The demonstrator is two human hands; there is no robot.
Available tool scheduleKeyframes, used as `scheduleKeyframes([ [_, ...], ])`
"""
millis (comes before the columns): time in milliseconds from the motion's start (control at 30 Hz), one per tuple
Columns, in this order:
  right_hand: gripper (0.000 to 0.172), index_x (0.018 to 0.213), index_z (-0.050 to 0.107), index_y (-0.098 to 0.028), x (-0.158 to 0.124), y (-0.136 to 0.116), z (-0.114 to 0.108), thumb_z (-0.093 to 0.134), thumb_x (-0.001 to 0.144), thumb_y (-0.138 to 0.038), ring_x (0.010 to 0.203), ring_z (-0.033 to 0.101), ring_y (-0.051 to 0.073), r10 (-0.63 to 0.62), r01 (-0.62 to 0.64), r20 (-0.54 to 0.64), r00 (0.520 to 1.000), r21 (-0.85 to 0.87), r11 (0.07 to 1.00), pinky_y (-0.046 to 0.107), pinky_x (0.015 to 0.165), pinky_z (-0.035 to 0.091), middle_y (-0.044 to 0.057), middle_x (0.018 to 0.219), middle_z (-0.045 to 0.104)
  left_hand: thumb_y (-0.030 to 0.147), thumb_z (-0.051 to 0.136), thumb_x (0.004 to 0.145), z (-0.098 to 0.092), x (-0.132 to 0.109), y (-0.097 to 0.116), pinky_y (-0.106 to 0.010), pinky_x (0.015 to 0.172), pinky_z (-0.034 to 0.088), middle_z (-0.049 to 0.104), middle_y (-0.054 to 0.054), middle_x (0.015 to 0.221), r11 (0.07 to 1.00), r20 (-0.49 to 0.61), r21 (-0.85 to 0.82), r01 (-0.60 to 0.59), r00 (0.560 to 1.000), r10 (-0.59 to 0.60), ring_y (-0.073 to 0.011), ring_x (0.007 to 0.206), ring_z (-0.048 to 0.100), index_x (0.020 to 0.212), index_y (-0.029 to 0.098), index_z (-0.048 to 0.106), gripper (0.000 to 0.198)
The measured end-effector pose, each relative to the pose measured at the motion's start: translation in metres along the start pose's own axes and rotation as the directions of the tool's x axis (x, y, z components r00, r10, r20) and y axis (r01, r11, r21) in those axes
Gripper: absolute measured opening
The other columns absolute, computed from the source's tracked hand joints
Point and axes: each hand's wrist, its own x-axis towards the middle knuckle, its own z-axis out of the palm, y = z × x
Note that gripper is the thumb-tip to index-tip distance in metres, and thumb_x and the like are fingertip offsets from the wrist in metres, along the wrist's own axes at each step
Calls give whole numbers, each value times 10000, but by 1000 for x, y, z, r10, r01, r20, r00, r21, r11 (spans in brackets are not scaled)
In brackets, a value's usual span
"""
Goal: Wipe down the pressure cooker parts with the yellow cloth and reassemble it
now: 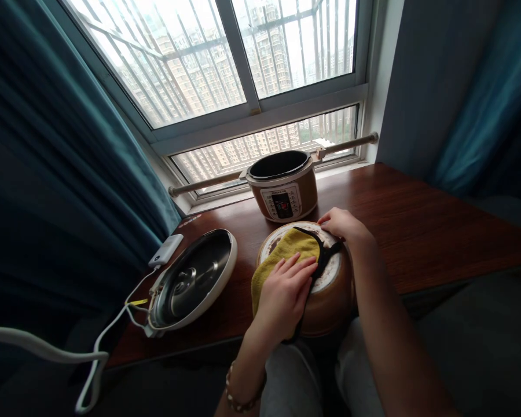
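A brown rounded pot (327, 310) stands bottom up at the table's front edge, close to my knees. Its base (330, 272) is whitish with brown worn patches. Over the left part of that base lies a yellow cloth (286, 246) with black edging and a black loop. My left hand (289, 286) presses on the cloth, its fingers stretched out flat. My right hand (341, 223) has its fingers bent over the far right edge of the pot's base, steadying it. The pot's rim is mostly out of sight below.
Behind the pot is a brown and white electric cooker (282, 185) without its lid. To the left lies a round lid (195, 281), inner side showing. A white box (166, 250) with a white cable (113, 321) sits beyond it on the wooden table (417, 214). A window and curtains border the table.
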Motion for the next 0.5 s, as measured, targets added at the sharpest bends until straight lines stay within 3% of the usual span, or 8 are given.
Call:
scheduleKeyframes([
  [267,289,957,703,-241,3,4,2,621,682,-209,699,630,148,-11,11,-40,999,6,1000,224,648,469,55,828,683,168,427,849,29,-42,0,-361,1018,273,545,-7,1281,969,-178,196,-153,966,189,-203,1268,394,1301,254,452,461],
  [433,295,955,706,-247,3,4,3,631,671,-223,691,630,155,-2,3,-30,1000,13,1000,240,652,472,56,812,682,115,436,832,48,-54,9,-348,1063,172,608,8,1203,979,-408,177,-99,898,165,-179,1226,435,1263,264,494,459],
  [500,289,949,707,-251,3,4,3,621,675,-216,692,630,158,-5,6,-33,999,5,1000,247,654,474,55,810,683,107,433,832,53,-55,15,-352,1071,155,614,16,1194,988,-445,142,-66,887,123,-175,1221,435,1241,263,513,445],
])
